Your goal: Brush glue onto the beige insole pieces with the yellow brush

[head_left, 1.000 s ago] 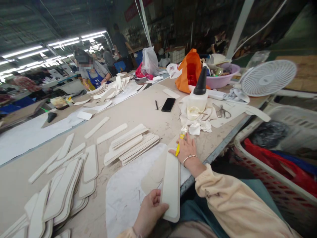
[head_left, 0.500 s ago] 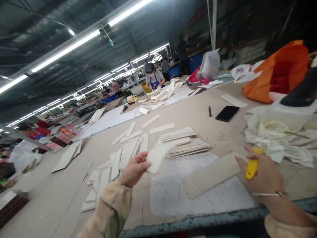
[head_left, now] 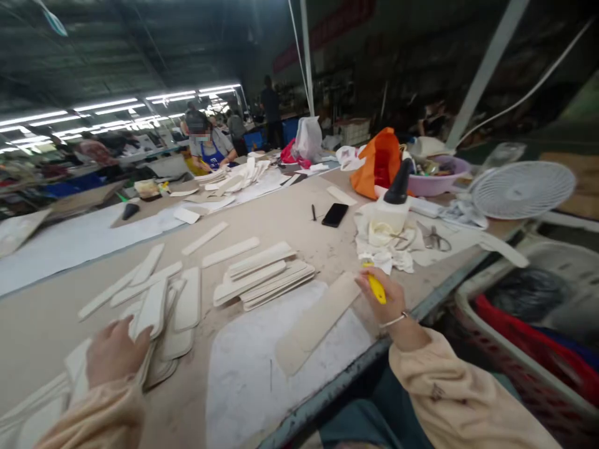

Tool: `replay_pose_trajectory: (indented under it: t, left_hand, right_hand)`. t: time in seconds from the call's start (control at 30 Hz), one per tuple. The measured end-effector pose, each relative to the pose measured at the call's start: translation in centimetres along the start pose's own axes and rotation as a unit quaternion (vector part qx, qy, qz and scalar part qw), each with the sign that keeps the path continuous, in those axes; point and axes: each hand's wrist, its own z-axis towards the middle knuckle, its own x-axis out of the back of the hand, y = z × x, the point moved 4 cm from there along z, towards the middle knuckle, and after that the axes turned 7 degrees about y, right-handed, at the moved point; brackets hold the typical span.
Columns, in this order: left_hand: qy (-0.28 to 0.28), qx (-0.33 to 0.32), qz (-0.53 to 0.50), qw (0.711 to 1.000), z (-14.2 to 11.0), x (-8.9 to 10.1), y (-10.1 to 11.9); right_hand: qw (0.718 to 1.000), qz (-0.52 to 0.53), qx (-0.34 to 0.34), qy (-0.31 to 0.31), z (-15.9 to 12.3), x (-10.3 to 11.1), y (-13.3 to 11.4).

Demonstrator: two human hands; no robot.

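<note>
My left hand [head_left: 115, 355] rests at the lower left on a spread of cream rounded strips, its fingers closed round the near end of one cream strip [head_left: 150, 312] lying on that pile. My right hand [head_left: 386, 299] sits near the table's front edge, closed on a yellow-handled tool [head_left: 375, 288]. Its fingers touch the far end of a long beige piece [head_left: 318, 321] that lies on a white sheet [head_left: 262, 355]. A neat stack of cream strips [head_left: 264, 280] lies behind that sheet.
A glue bottle with a black nozzle [head_left: 390, 206] stands on crumpled rags, with scissors [head_left: 435, 237], a black phone [head_left: 335, 214] and a pen nearby. An orange bag, purple basin and white fan [head_left: 521, 190] sit to the right. A basket [head_left: 528, 312] stands beside the table. Another person [head_left: 210, 146] works farther along.
My left hand carried the cream strip from in front of me out to the left and set it down on the spread pile. My right hand stayed by the beige piece with the yellow tool.
</note>
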Motion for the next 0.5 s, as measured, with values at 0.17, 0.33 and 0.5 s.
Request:
replay_pose_trajectory:
  t: [0.17, 0.33, 0.5]
  left_hand:
    - [-0.056, -0.262, -0.168, 0.949, -11.7, -5.9, 9.1]
    - [-0.039, -0.404, -0.231, 0.884, -19.2, -9.2, 17.2]
    - [-0.034, -0.421, -0.154, 0.893, -19.4, -11.0, 18.4]
  right_hand:
    - [0.997, 0.03, -0.052, 0.048, 2.2, 2.8, 0.4]
    - [0.985, -0.079, -0.118, 0.098, 5.8, 6.2, 3.1]
    - [0.962, -0.187, -0.156, 0.122, 9.4, 8.1, 5.7]
